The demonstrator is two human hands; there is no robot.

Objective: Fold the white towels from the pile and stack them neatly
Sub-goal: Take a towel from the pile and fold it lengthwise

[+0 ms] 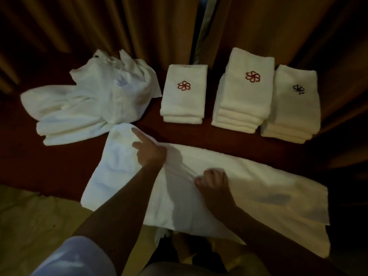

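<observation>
The towel lies lengthwise left to right; the right hand pinches its middle crease, the left hand presses beside it, forefinger extended.

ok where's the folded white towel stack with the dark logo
In the head view, the dark-logo white towel stack sits far right, touching the taller red-logo stack.
</observation>
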